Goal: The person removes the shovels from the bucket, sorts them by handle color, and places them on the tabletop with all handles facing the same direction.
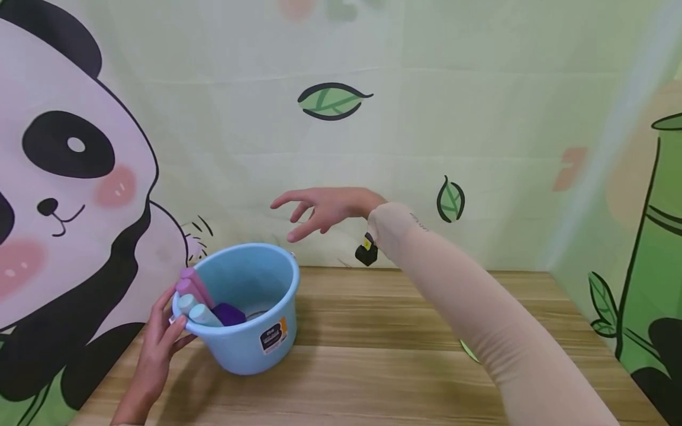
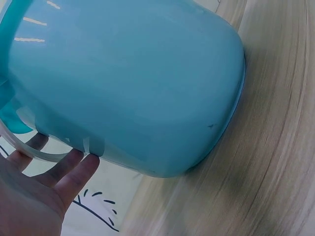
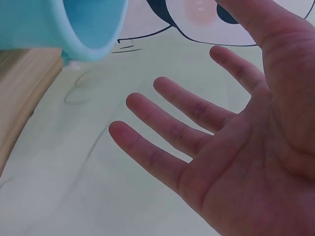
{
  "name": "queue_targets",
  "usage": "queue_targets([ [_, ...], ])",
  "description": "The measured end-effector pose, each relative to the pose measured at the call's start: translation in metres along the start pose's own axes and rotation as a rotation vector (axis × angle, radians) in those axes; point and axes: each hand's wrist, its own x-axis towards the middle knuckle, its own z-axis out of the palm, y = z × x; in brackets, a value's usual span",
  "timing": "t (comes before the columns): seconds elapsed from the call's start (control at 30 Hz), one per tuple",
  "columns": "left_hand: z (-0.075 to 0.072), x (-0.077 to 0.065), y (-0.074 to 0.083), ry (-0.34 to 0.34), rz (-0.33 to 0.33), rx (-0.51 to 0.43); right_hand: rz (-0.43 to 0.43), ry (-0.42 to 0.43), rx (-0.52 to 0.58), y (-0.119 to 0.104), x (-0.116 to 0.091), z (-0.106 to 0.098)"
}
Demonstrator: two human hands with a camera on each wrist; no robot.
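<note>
Head view: a light-blue bucket (image 1: 240,349) stands on the wooden bench (image 1: 373,384), a printed label (image 1: 273,335) on its wall. Inside, two pinkish-purple rods (image 1: 198,289) and two pale-blue rods (image 1: 203,315) lean against the left rim beside a dark purple object (image 1: 229,315), its kind unclear. The left hand (image 1: 155,337) grips that rim, fingers clamped on it; the right hand (image 1: 333,208) hovers above the bucket's far right side, fingers spread apart, touching nothing.

You've got a big cartoon panda (image 1: 69,198) down the left side, a leaf (image 1: 331,102) up top near center, green bamboo (image 1: 660,260) far right, wood-grain table (image 1: 373,378) along the bottom.
</note>
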Motion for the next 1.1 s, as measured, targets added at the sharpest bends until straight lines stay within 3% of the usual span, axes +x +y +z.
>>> queue_targets([
  [0.6, 0.001, 0.000, -0.001, 0.004, 0.016, -0.018, -0.064, 0.021, 0.047, -0.016, 0.043, 0.022],
  [1.1, 0.000, 0.001, -0.002, -0.002, 0.026, -0.031, -0.104, 0.089, 0.049, -0.024, 0.080, 0.047],
])
